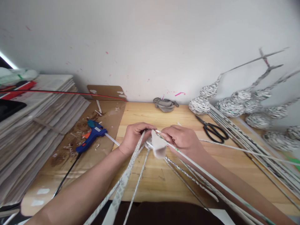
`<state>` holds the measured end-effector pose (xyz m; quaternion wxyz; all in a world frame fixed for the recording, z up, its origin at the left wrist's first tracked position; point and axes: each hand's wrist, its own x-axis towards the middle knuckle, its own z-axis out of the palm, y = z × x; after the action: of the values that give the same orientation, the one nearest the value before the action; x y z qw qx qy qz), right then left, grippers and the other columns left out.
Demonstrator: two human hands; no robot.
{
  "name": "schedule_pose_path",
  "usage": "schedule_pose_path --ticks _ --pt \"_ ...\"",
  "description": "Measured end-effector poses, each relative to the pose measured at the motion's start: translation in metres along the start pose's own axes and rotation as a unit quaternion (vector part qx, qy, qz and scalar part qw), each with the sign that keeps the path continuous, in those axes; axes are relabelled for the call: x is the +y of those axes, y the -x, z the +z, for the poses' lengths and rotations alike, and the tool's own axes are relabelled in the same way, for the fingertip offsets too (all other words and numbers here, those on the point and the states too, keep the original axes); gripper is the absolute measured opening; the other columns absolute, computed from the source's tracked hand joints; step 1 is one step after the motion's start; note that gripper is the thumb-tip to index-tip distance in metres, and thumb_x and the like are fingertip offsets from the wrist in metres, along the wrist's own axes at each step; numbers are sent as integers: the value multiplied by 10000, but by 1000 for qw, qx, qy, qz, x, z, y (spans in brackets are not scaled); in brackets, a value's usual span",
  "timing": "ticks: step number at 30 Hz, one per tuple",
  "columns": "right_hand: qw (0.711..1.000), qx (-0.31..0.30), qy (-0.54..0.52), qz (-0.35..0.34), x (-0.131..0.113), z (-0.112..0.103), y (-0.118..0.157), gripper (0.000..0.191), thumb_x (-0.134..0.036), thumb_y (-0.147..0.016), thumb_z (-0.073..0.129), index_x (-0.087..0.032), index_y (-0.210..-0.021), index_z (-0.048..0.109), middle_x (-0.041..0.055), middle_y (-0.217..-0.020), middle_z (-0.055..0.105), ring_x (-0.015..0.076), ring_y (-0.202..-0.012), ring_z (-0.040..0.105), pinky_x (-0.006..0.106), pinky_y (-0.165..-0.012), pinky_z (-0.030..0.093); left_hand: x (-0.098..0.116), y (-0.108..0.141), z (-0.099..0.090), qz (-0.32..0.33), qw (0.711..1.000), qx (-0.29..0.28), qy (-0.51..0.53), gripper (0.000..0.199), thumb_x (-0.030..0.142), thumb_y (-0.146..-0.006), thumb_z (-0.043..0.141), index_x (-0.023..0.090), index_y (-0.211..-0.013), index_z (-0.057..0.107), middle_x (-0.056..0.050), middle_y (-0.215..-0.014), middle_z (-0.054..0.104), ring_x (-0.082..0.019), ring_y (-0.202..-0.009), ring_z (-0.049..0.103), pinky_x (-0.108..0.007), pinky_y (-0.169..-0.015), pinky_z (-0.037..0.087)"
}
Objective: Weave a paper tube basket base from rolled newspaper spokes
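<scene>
My left hand (135,135) and my right hand (180,137) come close together over the wooden table, fingers pinched. Both grip rolled paper tubes where several of these meet. One printed paper tube (127,170) runs from beside my left fingers toward me. Another paper tube (199,165) slants from my right fingers down to the lower right. Between the hands hangs a pale, blurred flap (159,147), whose kind I cannot make out. Behind it, a small bundle at the crossing is mostly hidden by the flap and my fingers. More tubes fan out below.
A blue glue gun (91,137) lies on stained cardboard (105,118) at left, beside a tall paper stack (47,125). Black scissors (212,129) lie at right, near loose paper tubes (248,143) and several woven paper gourds (200,104). A grey cloth (166,104) sits by the wall.
</scene>
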<state>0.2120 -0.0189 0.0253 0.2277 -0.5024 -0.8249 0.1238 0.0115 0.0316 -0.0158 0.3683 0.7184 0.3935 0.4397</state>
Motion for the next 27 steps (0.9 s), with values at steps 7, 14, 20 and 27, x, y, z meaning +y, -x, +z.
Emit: schedule_pose_path --ticks 7,14,20,27 --pt "999 -15 -8 35 -2 -4 -1 237 -299 -965 481 -204 -908 690 43 -821 685 161 -751 612 266 -677 393 5 -2 -1 0 1000 1 -15 92 226 -764 737 177 -834 772 -41 -812 767 -164 -731 705 -237 -694 548" --pt "998 -12 -15 52 -2 0 -1 271 -317 -975 463 -194 -871 681 40 -790 689 158 -720 619 263 -651 386 6 -1 2 -9 1000 13 -1 154 322 -766 743 180 -817 774 -54 -816 766 -175 -735 705 -249 -688 547" --pt "998 -9 -13 55 -1 3 -1 259 -319 -971 474 -199 -873 681 41 -800 694 156 -717 617 261 -636 373 -6 1 4 1 1000 12 6 166 340 -785 726 187 -835 766 -39 -810 758 -178 -745 695 -254 -666 534" --pt "998 -11 -16 56 -3 3 -2 257 -313 -968 477 -195 -858 676 35 -767 681 154 -681 604 263 -632 368 -16 2 8 -8 999 5 34 158 331 -790 721 185 -836 760 -44 -805 750 -165 -697 678 -248 -632 525"
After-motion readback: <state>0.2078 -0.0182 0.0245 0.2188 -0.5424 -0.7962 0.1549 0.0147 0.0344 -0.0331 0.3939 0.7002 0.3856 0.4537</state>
